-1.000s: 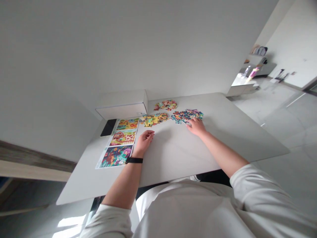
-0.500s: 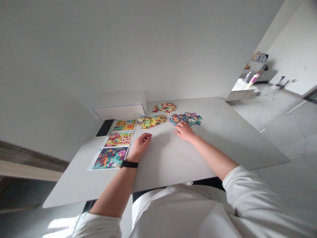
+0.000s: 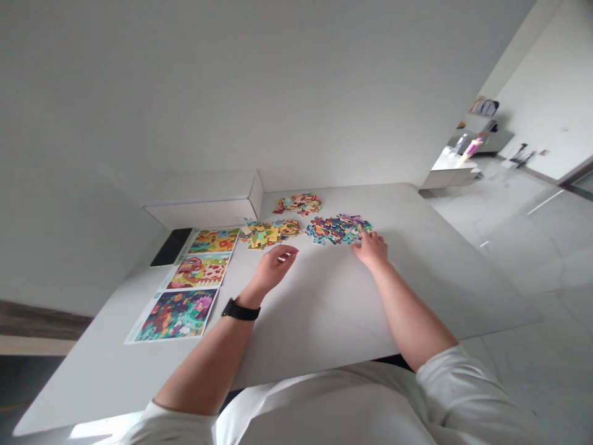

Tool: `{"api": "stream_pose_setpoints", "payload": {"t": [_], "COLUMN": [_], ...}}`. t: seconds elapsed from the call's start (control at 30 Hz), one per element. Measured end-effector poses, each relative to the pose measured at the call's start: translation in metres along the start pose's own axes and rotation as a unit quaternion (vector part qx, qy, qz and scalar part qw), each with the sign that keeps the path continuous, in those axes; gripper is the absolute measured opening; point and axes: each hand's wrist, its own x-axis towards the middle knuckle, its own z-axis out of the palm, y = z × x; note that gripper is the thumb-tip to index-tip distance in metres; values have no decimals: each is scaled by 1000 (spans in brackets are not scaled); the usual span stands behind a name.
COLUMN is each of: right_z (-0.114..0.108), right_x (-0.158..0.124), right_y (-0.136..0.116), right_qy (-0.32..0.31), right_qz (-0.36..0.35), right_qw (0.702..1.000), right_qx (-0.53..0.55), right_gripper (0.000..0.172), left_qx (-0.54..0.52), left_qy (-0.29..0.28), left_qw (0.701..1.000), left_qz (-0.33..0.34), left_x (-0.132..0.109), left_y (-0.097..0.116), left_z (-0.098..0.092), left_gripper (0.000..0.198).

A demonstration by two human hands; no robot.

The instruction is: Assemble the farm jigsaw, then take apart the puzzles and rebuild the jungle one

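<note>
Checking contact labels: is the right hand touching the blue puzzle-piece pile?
Touching. The head view shows the right hand with its fingertips overlapping the near right edge of the blue puzzle-piece pile, with no gap visible between them.

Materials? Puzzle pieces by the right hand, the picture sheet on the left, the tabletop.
Puzzle pieces: probably printed cardboard. They are thin, flat shapes in bright colours with no glare.
Picture sheet: paper or thin card. It lies flat and has a white border; the finish is unclear.
Tabletop: a smooth pale grey slab, matte with a soft sheen. It could be laminate or stone-look; cannot tell which.
</note>
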Motion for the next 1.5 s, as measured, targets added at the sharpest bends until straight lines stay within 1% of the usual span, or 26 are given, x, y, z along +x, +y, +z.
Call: {"api": "stream_pose_setpoints", "payload": {"t": [0.07, 0.1, 0.2, 0.33, 0.43, 0.53, 0.6, 0.67, 0.73, 0.83, 0.87, 0.93, 1.0, 1.07, 1.17, 1.23, 1.27, 1.33, 1.4, 1.43, 1.5], "right_z": [3, 5, 10, 17, 22, 22, 21, 20, 21, 26, 28, 31, 31, 29, 24, 21, 20, 19, 19, 18, 18], "right_x": [3, 4, 7, 15, 20, 20, 17, 11, 4, -9, -12, -16, -17, -17, -17, -21, -24, -31, -38, -39, -41], "right_y": [1, 1, 2, 2, 2, 2, 2, -2, -10, -29, -35, -43, -45, -41, -35, -35, -37, -43, -49, -50, -51], "right_qy": [-5, -3, 15, 46, 64, 72, 89, 112, 119, 75, 55, 22, 3, 1, 8, -7, -22, -60, -89, -93, -82], "right_qz": [1, -2, -9, -15, -14, -11, -17, -56, -147, -314, -353, -399, -410, -400, -356, -334, -336, -369, -415, -428, -426], "right_qw": [1000, 1000, 1000, 999, 998, 997, 996, 991, 979, 941, 928, 911, 905, 907, 926, 937, 937, 923, 899, 891, 891], "right_qx": [0, 0, 4, 12, 17, 20, 26, 43, 71, 104, 106, 106, 114, 129, 122, 98, 90, 91, 112, 122, 131], "right_gripper": [43, 41, 36, 33, 35, 36, 37, 36, 36, 39, 41, 41, 36, 32, 33, 33, 31, 29, 31, 33, 36], "left_qx": [-18, -24, -33, -36, -32, -27, -22, -11, 1, 14, 18, 26, 34, 40, 45, 48, 50, 55, 65, 71, 84], "left_qy": [41, 52, 57, 49, 34, 29, 26, 21, 13, 2, -2, -6, -6, -4, 3, 8, 9, 12, 21, 25, 28], "left_qw": [999, 998, 997, 998, 999, 999, 999, 999, 999, 998, 998, 998, 997, 997, 997, 997, 997, 997, 997, 996, 995], "left_qz": [-17, -22, -27, -26, -10, 8, 16, 26, 38, 56, 60, 64, 65, 65, 65, 64, 61, 52, 45, 43, 46], "left_x": [0, 0, -2, -3, -3, -4, -5, -6, -7, -8, -8, -8, -9, -9, -9, -10, -10, -10, -10, -10, -9], "left_y": [-13, -19, -30, -29, -25, -25, -26, -26, -24, -21, -21, -21, -22, -24, -26, -26, -25, -23, -21, -21, -22], "left_z": [8, 11, 11, 7, 10, 13, 14, 14, 14, 16, 17, 18, 18, 18, 17, 16, 15, 14, 13, 12, 11], "left_gripper": [30, 28, 23, 23, 22, 21, 21, 21, 20, 20, 20, 20, 21, 22, 23, 24, 24, 24, 23, 22, 21]}}
